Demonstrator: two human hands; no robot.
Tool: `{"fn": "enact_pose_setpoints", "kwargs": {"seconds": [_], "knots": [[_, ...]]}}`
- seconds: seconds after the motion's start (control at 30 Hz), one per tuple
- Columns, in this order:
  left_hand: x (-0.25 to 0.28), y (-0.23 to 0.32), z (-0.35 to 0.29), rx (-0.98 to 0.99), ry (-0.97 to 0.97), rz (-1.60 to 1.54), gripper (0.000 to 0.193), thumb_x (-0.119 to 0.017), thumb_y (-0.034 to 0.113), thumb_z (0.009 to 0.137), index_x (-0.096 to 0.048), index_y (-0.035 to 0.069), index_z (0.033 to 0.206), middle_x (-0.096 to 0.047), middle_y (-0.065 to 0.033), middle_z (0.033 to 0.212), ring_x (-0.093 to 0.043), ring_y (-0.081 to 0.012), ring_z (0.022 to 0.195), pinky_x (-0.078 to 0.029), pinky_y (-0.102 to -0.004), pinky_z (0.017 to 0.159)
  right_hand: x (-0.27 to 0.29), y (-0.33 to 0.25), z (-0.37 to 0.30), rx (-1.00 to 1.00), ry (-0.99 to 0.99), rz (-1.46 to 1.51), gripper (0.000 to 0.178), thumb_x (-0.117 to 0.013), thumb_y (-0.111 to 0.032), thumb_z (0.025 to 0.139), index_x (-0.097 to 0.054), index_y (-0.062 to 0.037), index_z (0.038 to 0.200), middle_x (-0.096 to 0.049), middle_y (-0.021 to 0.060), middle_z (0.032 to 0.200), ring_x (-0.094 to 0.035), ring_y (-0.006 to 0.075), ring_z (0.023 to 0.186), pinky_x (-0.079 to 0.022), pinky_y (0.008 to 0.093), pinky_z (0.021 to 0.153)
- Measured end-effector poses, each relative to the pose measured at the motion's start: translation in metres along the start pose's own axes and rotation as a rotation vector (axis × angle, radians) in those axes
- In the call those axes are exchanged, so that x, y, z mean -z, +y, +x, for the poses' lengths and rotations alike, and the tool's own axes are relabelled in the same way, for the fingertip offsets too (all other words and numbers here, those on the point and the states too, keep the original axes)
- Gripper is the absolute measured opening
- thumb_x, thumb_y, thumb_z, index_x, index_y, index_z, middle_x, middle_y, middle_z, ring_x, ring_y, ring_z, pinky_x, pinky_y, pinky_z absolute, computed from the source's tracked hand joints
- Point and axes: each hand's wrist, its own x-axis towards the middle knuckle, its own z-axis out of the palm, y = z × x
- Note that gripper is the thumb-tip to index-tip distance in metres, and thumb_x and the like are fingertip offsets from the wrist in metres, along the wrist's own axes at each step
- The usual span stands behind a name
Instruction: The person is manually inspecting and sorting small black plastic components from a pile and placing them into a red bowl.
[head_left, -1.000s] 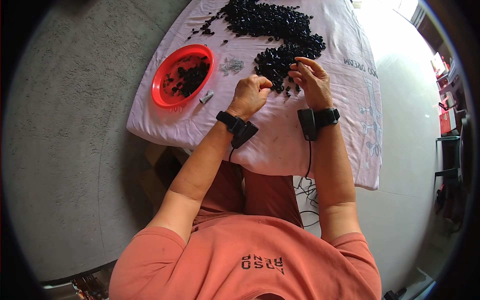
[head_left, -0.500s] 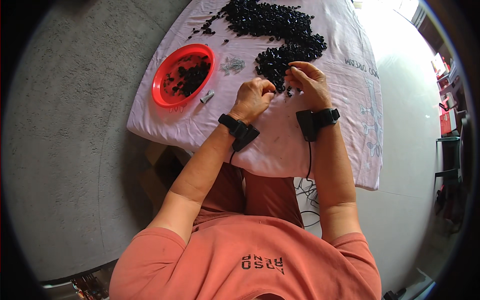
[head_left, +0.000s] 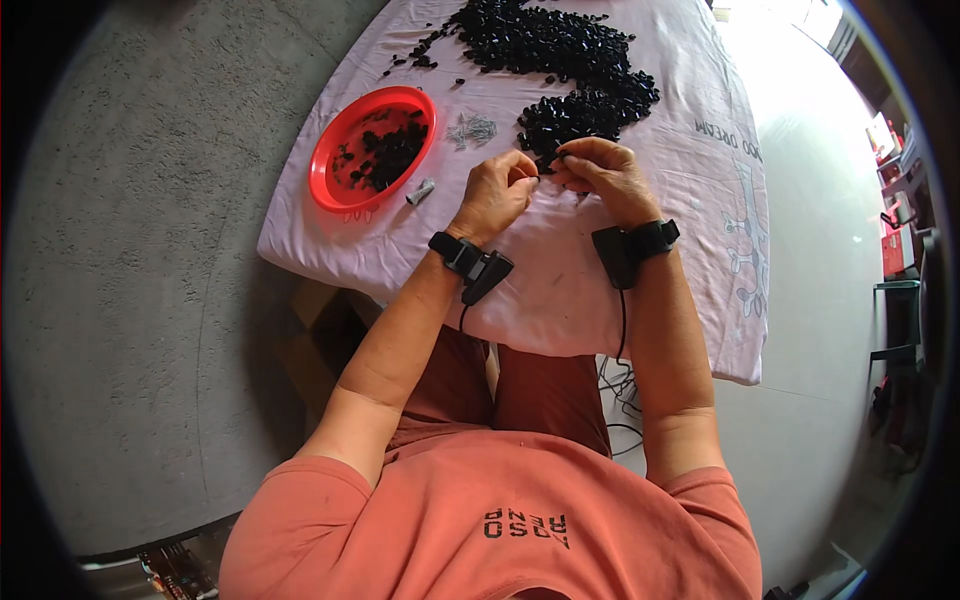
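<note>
A loose pile of small shiny black pieces [head_left: 575, 115] runs down the cloth-covered table. At its near end my left hand [head_left: 495, 190] is closed in a pinch, with a small black piece [head_left: 538, 178] showing at its fingertips. Just to the right, my right hand [head_left: 610, 178] is also pinched, its fingertips close to the left ones. Whatever the right fingers grip is too small to make out. Left of my hands stands a red round basin [head_left: 322, 185] with black pieces inside. Both wrists wear black straps with a box attached.
Thin grey pin-like bits [head_left: 472, 130] lie in a small heap between basin and pile. A short grey cylinder [head_left: 420, 191] rests beside the basin. The pink patterned cloth [head_left: 550, 300] covers the table. Dark cables [head_left: 622, 385] hang below its near edge.
My right hand has come left and slightly nearer, bringing its fingertips close to my left hand's. The left hand has shifted only a little.
</note>
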Motion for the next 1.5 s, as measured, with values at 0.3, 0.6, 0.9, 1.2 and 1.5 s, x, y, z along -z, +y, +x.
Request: {"fn": "enact_pose_setpoints", "kwargs": {"seconds": [0.3,0.6,0.9,1.2,1.5], "knots": [[0.008,-0.009,-0.001,-0.071,0.123,-0.162,0.010,-0.062,0.002,0.088,-0.067,0.000,0.096,-0.069,-0.0048,0.079,-0.064,-0.0096,0.071,-0.052,-0.0252,0.064,-0.012,0.003,-0.002,-0.064,-0.160,-0.068,0.015,-0.062,-0.007,0.093,-0.064,0.0022,0.105,-0.070,0.0097,0.093,-0.071,0.0175,0.083,-0.058,0.0268,0.071],[0.007,-0.004,-0.003,-0.102,0.116,-0.192,0.011,-0.068,0.003,0.087,-0.068,0.000,0.098,-0.069,-0.0030,0.086,-0.064,-0.0075,0.079,-0.052,-0.0225,0.071,-0.018,0.003,-0.002,-0.068,-0.198,-0.187,0.015,-0.063,-0.009,0.093,-0.066,0.0036,0.102,-0.069,0.0082,0.084,-0.067,0.0141,0.073,-0.057,0.0262,0.068],[0.003,0.005,-0.007,-0.068,0.105,-0.326,0.010,-0.070,0.004,0.087,-0.070,0.000,0.096,-0.070,-0.0037,0.087,-0.063,-0.0080,0.079,-0.051,-0.0224,0.073,-0.013,0.010,0.001,-0.032,-0.220,-0.168,0.018,-0.065,-0.011,0.093,-0.066,0.0034,0.104,-0.069,0.0091,0.089,-0.066,0.0138,0.076,-0.056,0.0264,0.068],[-0.001,-0.001,-0.016,-0.013,0.077,-0.446,0.011,-0.066,0.006,0.091,-0.070,-0.001,0.099,-0.070,-0.0042,0.086,-0.064,-0.0084,0.077,-0.052,-0.0226,0.072,-0.019,0.006,-0.001,-0.055,-0.199,-0.234,0.015,-0.064,-0.011,0.094,-0.066,0.0021,0.101,-0.068,0.0060,0.084,-0.065,0.0107,0.073,-0.055,0.0243,0.068],[0.047,-0.040,0.035,-0.124,0.323,0.286,0.014,-0.067,0.007,0.084,-0.073,0.002,0.095,-0.073,-0.0090,0.081,-0.068,-0.0143,0.071,-0.054,-0.0281,0.068,-0.025,0.010,-0.001,-0.064,-0.100,-0.235,0.012,-0.066,-0.006,0.091,-0.065,0.0027,0.098,-0.068,0.0060,0.083,-0.067,0.0122,0.073,-0.055,0.0245,0.066]]}}
